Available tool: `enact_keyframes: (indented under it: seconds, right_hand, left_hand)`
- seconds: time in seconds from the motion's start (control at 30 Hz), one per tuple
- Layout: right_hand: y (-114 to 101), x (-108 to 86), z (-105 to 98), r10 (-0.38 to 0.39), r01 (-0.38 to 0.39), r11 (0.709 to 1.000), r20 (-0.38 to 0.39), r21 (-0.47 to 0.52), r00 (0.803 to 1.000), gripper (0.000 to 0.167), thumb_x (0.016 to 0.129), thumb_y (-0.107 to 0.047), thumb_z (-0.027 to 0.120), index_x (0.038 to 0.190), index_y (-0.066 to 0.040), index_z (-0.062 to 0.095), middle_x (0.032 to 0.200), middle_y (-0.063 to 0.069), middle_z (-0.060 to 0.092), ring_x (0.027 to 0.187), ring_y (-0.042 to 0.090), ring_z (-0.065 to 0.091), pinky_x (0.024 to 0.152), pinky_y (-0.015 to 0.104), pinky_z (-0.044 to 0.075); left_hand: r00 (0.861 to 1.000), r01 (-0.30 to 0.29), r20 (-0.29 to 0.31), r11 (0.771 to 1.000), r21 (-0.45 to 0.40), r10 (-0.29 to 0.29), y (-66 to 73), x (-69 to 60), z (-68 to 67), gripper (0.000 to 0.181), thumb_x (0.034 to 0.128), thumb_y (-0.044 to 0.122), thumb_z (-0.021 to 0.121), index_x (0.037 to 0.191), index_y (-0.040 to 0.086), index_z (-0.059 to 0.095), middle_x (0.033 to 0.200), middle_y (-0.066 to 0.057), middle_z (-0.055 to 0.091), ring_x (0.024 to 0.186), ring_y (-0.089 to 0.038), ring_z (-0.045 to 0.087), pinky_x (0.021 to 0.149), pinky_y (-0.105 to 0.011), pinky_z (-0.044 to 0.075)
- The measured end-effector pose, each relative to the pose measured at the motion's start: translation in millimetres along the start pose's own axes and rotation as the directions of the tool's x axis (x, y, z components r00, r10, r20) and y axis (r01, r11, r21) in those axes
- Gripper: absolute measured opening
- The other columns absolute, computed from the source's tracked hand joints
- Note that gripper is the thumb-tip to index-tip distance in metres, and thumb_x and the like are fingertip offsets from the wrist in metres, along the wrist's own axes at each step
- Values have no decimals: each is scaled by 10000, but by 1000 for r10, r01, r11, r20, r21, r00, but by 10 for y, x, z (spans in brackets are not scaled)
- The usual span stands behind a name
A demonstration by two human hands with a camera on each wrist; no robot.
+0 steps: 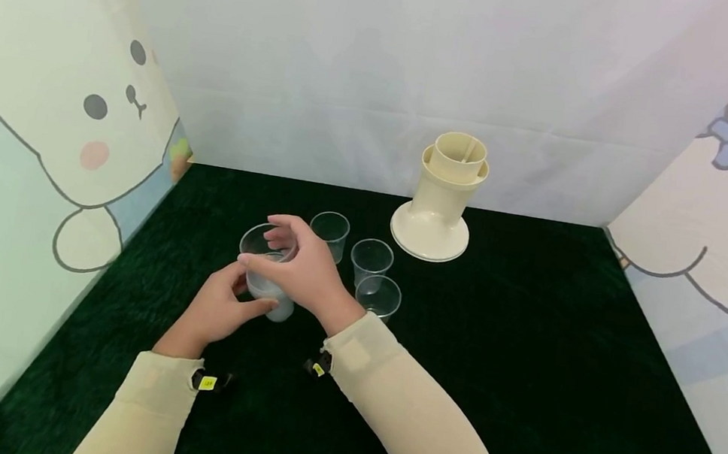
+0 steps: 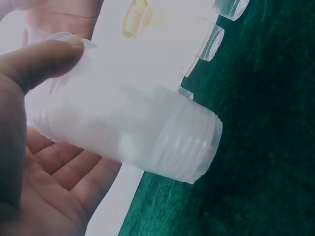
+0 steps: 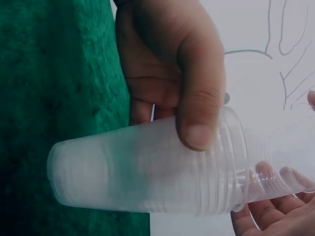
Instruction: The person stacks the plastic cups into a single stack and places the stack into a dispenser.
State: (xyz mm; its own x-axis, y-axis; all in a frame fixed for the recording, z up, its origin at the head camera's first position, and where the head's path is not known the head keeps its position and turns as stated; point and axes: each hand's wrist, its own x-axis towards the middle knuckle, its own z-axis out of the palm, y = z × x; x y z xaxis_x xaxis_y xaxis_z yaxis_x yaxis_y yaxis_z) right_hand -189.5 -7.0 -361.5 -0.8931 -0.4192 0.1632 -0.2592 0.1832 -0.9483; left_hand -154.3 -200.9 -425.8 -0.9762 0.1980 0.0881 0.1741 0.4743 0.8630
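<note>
Pale fabric [image 1: 356, 67] backs the dark green plush table surface [image 1: 524, 368], and from my end I see both hands over its left half. The left hand [image 1: 218, 307] curls thumb and fingers round a tapered stack of translucent plastic cups [image 3: 128, 172]; just above, the right hand [image 1: 306, 273] bends round a clear plastic cup [image 1: 258, 243] at its mouth, how deep I can't tell. Three clear round cups [image 1: 371, 260] stand right of them, with a cream cylindrical holder [image 1: 439, 210] farther right, near the far edge.
</note>
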Motion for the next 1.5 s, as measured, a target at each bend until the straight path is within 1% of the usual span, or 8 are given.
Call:
enact_keyframes:
  seconds: [0.2, 0.43, 0.7, 0.9, 1.13, 1.23, 1.43, 1.5]
  right_hand:
    - [26, -1, 21, 7, -7, 1000, 16, -10, 1000, 660, 895, -450, 794, 1467, -265, 524, 1310, -117, 633, 1230, 57, 562, 1013, 425, 517]
    - [79, -15, 29, 17, -16, 999, 19, -35, 1000, 676, 898, -451, 793, 1482, -265, 510, 1364, -115, 613, 1278, 73, 541, 1056, 463, 486]
    - [124, -34, 67, 17, -16, 997, 9, -71, 1000, 680, 895, -449, 794, 1480, -231, 525, 1435, -97, 568, 1302, 66, 509, 1057, 425, 487]
    - [149, -48, 94, 53, -53, 995, 3, -83, 999, 686, 888, -486, 788, 1478, -248, 529, 1458, -123, 526, 1286, 80, 505, 1030, 407, 504]
    - [189, -68, 109, 71, -71, 993, 0, -92, 997, 702, 887, -483, 791, 1485, -229, 524, 1473, -99, 518, 1257, 109, 520, 1007, 393, 517]
    - [205, -75, 118, 86, -86, 992, 5, -97, 996, 725, 880, -513, 789, 1490, -231, 519, 1479, -98, 510, 1253, 110, 520, 1011, 388, 516]
    - [235, -88, 123, 104, -103, 991, 7, -88, 995, 719, 873, -532, 790, 1479, -248, 527, 1477, -94, 504, 1221, 109, 527, 994, 371, 522]
    - [245, -95, 125, 105, -104, 991, 9, -89, 994, 710, 875, -528, 789, 1476, -255, 528, 1479, -93, 499, 1206, 109, 530, 981, 365, 526]
  left_hand:
    - [1000, -7, -12, 1000, 11, 7, -16, -21, -15, 608, 925, 293, 801, 1431, 117, 514, 1357, -84, 579, 1202, -272, 603, 1018, -529, 517]
    - [1000, -21, -6, 1000, 16, 21, -17, -11, -6, 595, 930, 297, 794, 1442, 143, 533, 1388, -56, 572, 1210, -252, 593, 1024, -522, 513]
    - [999, -36, -8, 999, 33, 36, 0, -19, 0, 595, 931, 275, 791, 1452, 152, 530, 1410, -62, 558, 1238, -258, 565, 1049, -548, 491]
    - [999, -53, -6, 998, 16, 53, 5, -16, -1, 593, 934, 277, 789, 1455, 160, 530, 1405, -45, 566, 1241, -238, 565, 1046, -533, 494]
    - [998, -64, -4, 998, 18, 65, -1, -14, -4, 567, 939, 287, 784, 1439, 164, 545, 1387, -34, 579, 1238, -227, 571, 1047, -530, 495]
    - [998, -69, -6, 997, 24, 69, -1, -9, -8, 555, 938, 298, 785, 1429, 182, 553, 1381, -17, 587, 1229, -208, 582, 1040, -465, 512]
    - [997, -79, -7, 997, 25, 79, -8, 2, -6, 541, 933, 306, 791, 1412, 198, 565, 1366, 1, 602, 1195, -173, 601, 968, -190, 496]
    - [997, -76, -8, 997, 23, 76, -9, 0, -6, 540, 933, 310, 792, 1410, 196, 566, 1366, -2, 603, 1195, -174, 600, 959, -161, 482]
